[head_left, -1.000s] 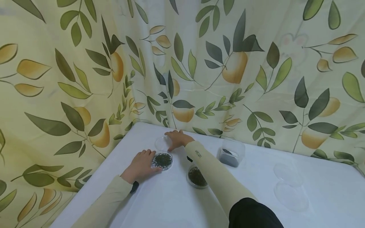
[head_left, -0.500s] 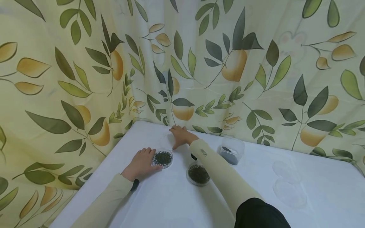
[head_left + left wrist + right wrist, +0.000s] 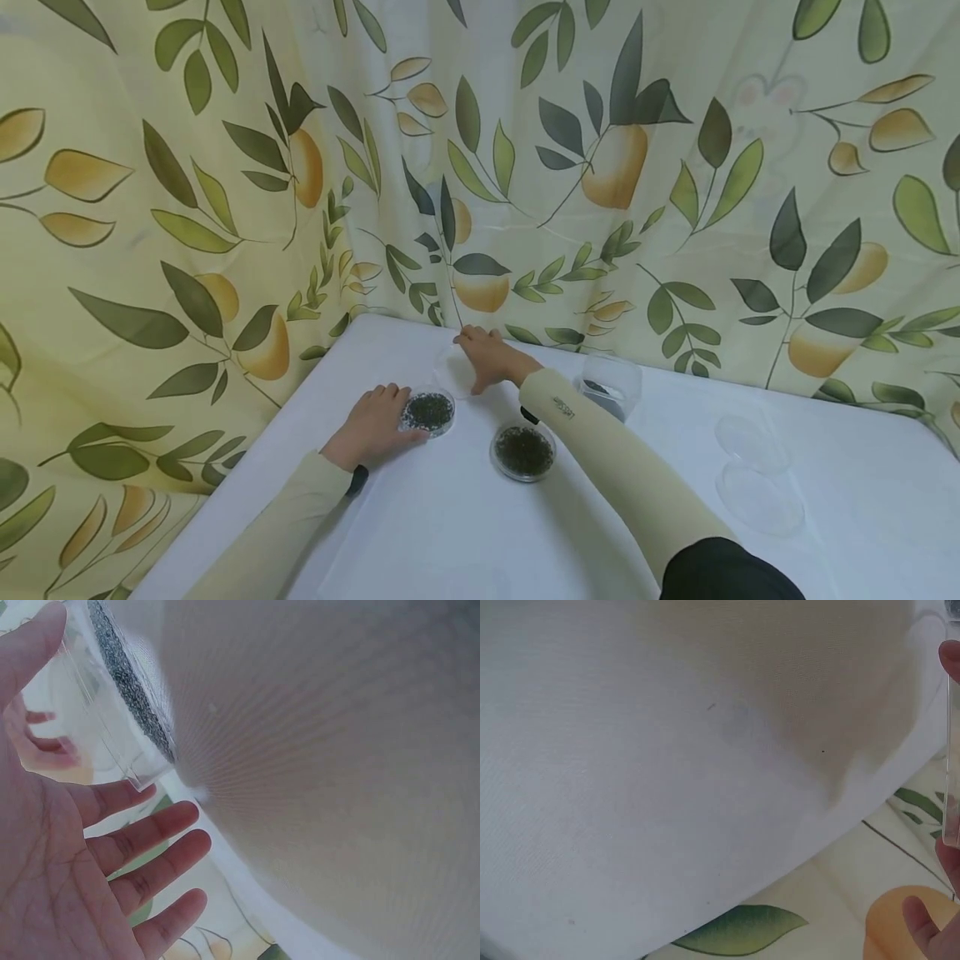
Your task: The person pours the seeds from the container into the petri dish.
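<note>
In the head view, my left hand holds the rim of a clear round dish with dark green-brown bits and white specks in it. The left wrist view shows the thumb and index finger at the dish's wall, the other fingers spread. Beyond it, my right hand pinches a clear round lid just above the table, tilted. In the right wrist view the lid's edge spans thumb to fingertips. A second round dish of dark bits stands below the right forearm.
A clear box with dark contents stands behind the right forearm, partly hidden. Two clear round pieces lie on the white table at the right. A leaf-and-fruit patterned curtain hangs along the table's back and left edges.
My right hand has moved right with the lid, away from the left dish. The second dish shows more fully now as the forearm shifted. My left hand stays at its dish.
</note>
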`<state>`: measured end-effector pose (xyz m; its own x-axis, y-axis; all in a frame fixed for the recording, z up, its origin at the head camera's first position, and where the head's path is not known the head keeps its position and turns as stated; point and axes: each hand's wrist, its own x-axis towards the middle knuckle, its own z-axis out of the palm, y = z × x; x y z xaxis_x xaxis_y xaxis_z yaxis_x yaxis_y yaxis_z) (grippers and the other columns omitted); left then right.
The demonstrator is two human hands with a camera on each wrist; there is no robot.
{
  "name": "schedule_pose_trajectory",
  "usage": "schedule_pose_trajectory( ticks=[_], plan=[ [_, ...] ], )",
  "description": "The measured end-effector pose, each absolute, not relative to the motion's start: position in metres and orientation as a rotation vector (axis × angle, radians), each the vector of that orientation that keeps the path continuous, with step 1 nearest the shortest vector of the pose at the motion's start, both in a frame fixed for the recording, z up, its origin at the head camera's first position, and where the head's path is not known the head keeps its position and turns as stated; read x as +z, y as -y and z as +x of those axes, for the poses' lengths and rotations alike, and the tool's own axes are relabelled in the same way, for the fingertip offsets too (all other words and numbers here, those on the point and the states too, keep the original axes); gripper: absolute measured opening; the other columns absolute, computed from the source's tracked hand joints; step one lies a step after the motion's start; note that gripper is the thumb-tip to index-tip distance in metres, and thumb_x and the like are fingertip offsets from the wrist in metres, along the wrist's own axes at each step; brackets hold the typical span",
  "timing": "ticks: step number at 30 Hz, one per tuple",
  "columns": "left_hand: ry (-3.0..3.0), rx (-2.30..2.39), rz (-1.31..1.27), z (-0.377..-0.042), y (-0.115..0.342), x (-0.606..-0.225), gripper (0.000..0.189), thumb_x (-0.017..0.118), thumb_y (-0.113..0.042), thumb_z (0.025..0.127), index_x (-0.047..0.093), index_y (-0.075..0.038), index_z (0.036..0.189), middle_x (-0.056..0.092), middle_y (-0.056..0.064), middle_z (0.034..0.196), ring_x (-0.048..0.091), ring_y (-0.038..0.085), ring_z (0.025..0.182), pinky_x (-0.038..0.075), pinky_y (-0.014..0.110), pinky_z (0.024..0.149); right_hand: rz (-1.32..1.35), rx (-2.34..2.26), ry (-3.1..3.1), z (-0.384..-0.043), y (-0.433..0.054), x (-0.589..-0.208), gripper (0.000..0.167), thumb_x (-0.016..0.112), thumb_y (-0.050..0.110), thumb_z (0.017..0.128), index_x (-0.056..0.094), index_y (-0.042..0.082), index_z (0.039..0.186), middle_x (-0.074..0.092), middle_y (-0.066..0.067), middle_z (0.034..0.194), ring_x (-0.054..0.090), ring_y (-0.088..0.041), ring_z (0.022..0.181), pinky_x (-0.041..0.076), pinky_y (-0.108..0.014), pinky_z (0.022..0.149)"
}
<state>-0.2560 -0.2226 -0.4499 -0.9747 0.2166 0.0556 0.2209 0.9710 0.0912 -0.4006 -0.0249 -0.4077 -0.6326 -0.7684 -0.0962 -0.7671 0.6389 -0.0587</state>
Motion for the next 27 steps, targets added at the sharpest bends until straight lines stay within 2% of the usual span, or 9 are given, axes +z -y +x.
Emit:
schedule_pose_trajectory(
  ticks=[10, 27],
  plan=[
    [3.067, -0.134, -0.347, -0.255, 0.222, -0.449, 0.08, 0.059, -0.062, 0.081, 0.049, 0.001, 0.128, 0.056, 0.018, 0.115, 0.054, 0.034, 0.108, 0.044, 0.046, 0.093, -1.327, 0.009, -2.724, -0.388, 0.015, -0.398, 0.098, 0.084, 0.035, 0.066, 0.03, 0.003, 0.142, 0.033, -0.015, 0.145, 0.032, -0.03, 0.135, 0.028, -0.051, 0.107],
    [3.056, -0.139, -0.356, -0.256, 0.223, -0.451, 0.082, 0.059, -0.063, 0.08, 0.049, 0.003, 0.127, 0.056, 0.019, 0.115, 0.054, 0.035, 0.107, 0.045, 0.047, 0.091, -1.509, -0.128, -2.66, -0.36, 0.015, -0.386, 0.095, 0.085, 0.034, 0.064, 0.034, 0.005, 0.138, 0.036, -0.013, 0.142, 0.033, -0.029, 0.135, 0.024, -0.054, 0.111]
  ],
)
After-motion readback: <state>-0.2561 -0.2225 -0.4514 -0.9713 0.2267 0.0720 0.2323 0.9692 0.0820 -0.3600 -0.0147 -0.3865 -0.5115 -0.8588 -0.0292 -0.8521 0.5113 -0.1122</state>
